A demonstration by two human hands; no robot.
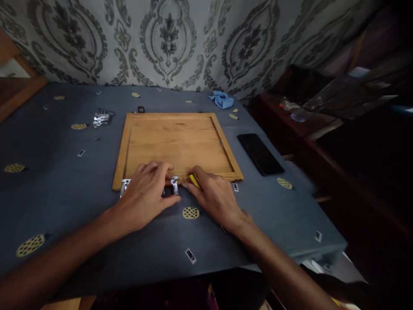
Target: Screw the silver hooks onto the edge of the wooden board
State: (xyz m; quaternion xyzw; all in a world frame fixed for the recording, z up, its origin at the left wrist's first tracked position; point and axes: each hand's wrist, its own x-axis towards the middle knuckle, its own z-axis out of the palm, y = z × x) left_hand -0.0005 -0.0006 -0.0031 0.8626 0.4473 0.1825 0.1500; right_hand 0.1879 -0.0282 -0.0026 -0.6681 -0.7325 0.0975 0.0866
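Note:
A square wooden panel (176, 142) with a raised frame lies flat on the blue-grey cloth. My left hand (146, 196) rests on its near edge, fingers spread over a small metal hinge (174, 184). A second metal hinge (124, 186) sits at the panel's near left corner. My right hand (214, 196) is closed around a yellow-handled tool (195, 180), its tip held against the near edge next to the middle hinge.
A black phone (260, 153) lies right of the panel. A pile of metal hinges (100, 118) sits at the back left, a crumpled blue cloth (222, 100) at the back right. Small loose parts dot the cloth. A dark wooden shelf (300, 129) stands to the right.

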